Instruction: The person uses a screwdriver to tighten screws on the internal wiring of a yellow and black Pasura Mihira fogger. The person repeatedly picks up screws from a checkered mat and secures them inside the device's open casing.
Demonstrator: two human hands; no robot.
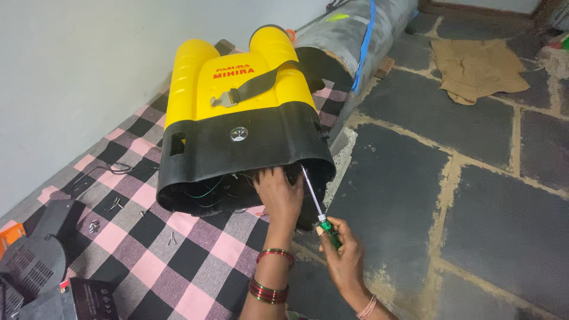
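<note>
Home floor workspace; stone slab floor (474, 148), checked cloth (178, 255), plain wall (71, 71).

Under me is a dark stone floor (474, 195). Along its wall edge I see a pink-and-black checked cloth (178, 261) carrying the yellow sprayer tank (237, 101), loose screws (95, 225) and a black cover (29, 266). A brown rag (474, 68) lies at the far edge.

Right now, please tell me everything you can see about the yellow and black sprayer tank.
The sprayer tank lies on its side on a pink, grey and black checked cloth. Its upper body is glossy yellow plastic, its base a black shell with a small round gauge. A dark strap with a metal buckle crosses the yellow part. The open base shows thin wires. The left hand reaches inside; the right hand holds a green-handled screwdriver pointed into it.
</note>
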